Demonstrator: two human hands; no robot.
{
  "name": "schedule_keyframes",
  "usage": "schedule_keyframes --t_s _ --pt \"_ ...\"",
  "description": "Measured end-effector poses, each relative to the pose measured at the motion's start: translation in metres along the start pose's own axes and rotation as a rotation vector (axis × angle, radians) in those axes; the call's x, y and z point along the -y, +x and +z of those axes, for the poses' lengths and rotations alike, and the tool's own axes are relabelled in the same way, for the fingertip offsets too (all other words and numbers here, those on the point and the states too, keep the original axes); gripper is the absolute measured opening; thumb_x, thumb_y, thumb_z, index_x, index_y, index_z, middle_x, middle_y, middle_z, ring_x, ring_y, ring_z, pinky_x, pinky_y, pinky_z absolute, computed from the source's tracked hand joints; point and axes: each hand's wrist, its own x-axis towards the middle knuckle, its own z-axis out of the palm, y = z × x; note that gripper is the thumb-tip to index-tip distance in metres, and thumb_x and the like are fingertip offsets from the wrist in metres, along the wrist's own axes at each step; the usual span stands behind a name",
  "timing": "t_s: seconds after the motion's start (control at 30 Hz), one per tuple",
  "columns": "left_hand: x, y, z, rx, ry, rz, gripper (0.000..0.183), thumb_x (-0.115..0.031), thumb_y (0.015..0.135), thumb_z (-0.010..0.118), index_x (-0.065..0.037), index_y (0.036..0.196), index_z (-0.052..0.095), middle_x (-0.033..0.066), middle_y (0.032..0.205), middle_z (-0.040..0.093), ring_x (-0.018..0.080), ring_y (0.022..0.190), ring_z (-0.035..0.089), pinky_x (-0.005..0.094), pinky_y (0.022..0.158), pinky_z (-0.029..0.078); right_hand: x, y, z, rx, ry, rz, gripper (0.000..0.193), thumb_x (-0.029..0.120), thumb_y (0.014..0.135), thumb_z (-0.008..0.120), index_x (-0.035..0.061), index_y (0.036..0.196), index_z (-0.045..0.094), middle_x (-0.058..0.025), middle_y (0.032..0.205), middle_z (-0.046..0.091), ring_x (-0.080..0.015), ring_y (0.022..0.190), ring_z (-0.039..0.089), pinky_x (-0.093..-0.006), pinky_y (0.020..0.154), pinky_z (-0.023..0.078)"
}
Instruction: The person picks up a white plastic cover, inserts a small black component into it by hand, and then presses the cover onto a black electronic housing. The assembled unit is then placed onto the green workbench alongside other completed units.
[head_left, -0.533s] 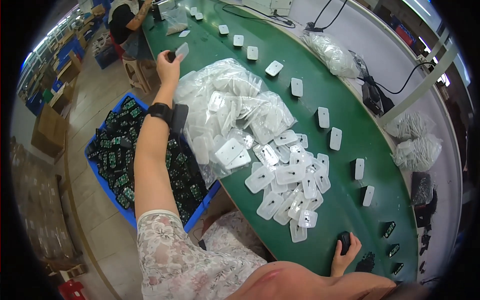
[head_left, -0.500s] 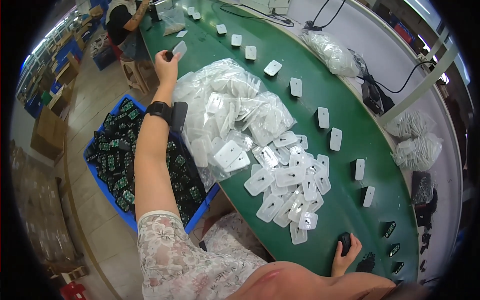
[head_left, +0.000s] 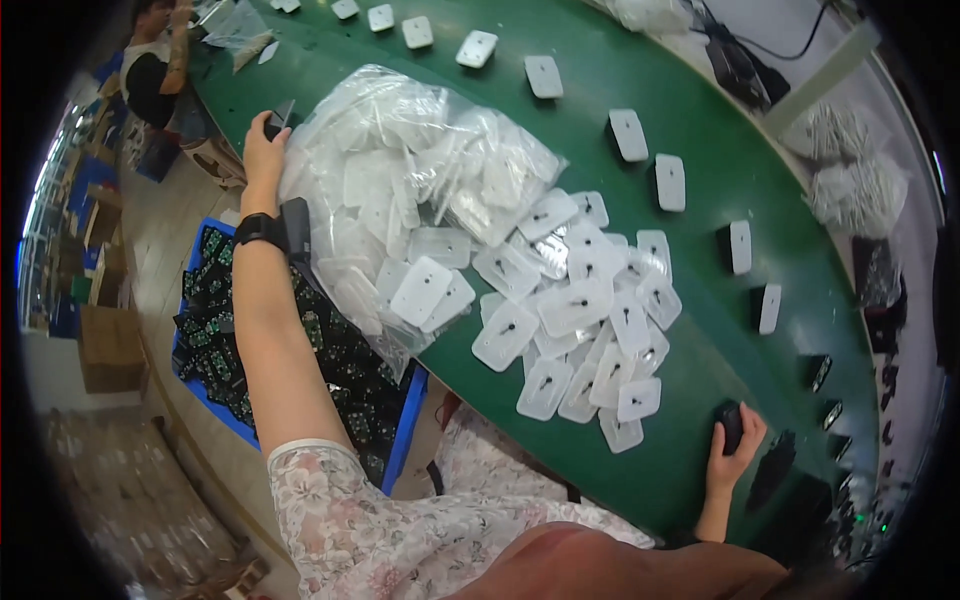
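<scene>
My left hand (head_left: pixel 264 150) is stretched out at the table's far left edge. It is closed on a small black case (head_left: pixel 274 126) with a thin pale plate at it, seen nearly edge-on. Near the front right, my right hand (head_left: pixel 738 455) wraps round another small black case (head_left: pixel 731 424). Between the hands, white translucent rectangular plates (head_left: pixel 577 308), each with a small dark piece at its middle, lie in a loose pile. Beside the pile, a large clear plastic bag (head_left: pixel 375 95) holds more such plates.
Black cases with white tops (head_left: pixel 627 135) stand in a curved row along the green table (head_left: pixel 690 330). Black cases with circuit boards (head_left: pixel 833 413) continue it at right. A blue crate (head_left: pixel 406 430) full of circuit-board parts sits below my left arm. Another person (head_left: pixel 155 70) sits far left.
The whole view has swung, so the table and its things sit differently. In my left hand, the pale plate has turned from broadside to nearly edge-on. My right hand still holds its black case.
</scene>
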Motion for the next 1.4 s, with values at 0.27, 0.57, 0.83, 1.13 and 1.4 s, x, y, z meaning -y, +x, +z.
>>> schedule_keyframes --t_s 0.27,0.57,0.83,1.13,1.4 --pt "0.026 0.004 0.02 -0.107 -0.158 -0.084 0.046 -0.032 0.076 0.068 -0.006 0.112 0.058 0.0198 0.1 0.062 0.0358 0.094 0.06 0.0385 0.083 0.046 0.003 0.003 -0.004 0.006 0.026 0.046 0.044 0.003 0.076 0.065 0.0014 0.118 0.053 -0.0157 0.11 0.05 -0.0307 0.103 0.049 -0.0366 0.092 0.039" --pt "0.029 0.015 0.011 0.062 0.102 -0.213 0.048 -0.043 0.078 0.062 -0.002 0.104 0.064 0.019 0.102 0.064 0.0346 0.094 0.061 0.0403 0.083 0.046 0.01 0.001 -0.005 0.013 0.037 0.026 0.043 0.004 0.074 0.066 0.0002 0.115 0.053 -0.0159 0.107 0.05 -0.0311 0.1 0.049 -0.0371 0.089 0.04" --pt "0.015 0.018 0.018 0.099 -0.172 -0.294 0.05 -0.042 0.075 0.065 0.004 0.094 0.067 0.0151 0.078 0.067 0.0271 0.075 0.064 0.0337 0.071 0.048 0.008 -0.002 -0.005 0.008 0.04 0.035 0.042 0.006 0.076 0.065 0.0009 0.116 0.053 -0.0158 0.108 0.049 -0.0306 0.099 0.049 -0.0371 0.089 0.04" --pt "0.001 0.022 0.011 0.154 -0.14 -0.353 0.053 -0.048 0.07 0.068 0.004 0.08 0.066 0.012 0.071 0.065 0.0223 0.067 0.065 0.0321 0.066 0.049 0.004 0.002 -0.003 0.014 0.053 0.027 0.041 0.007 0.076 0.065 0.0013 0.116 0.053 -0.0158 0.108 0.049 -0.0307 0.099 0.049 -0.0372 0.088 0.04" --pt "-0.029 0.043 -0.044 -0.052 -1.206 -0.486 0.038 -0.015 0.085 0.062 0.008 0.113 0.049 0.014 0.097 0.059 0.0221 0.075 0.063 0.0311 0.064 0.058 0.001 0.0 -0.003 -0.026 0.032 -0.006 0.044 0.006 0.073 0.068 0.0012 0.114 0.054 -0.016 0.106 0.05 -0.0328 0.097 0.05 -0.0386 0.086 0.042"
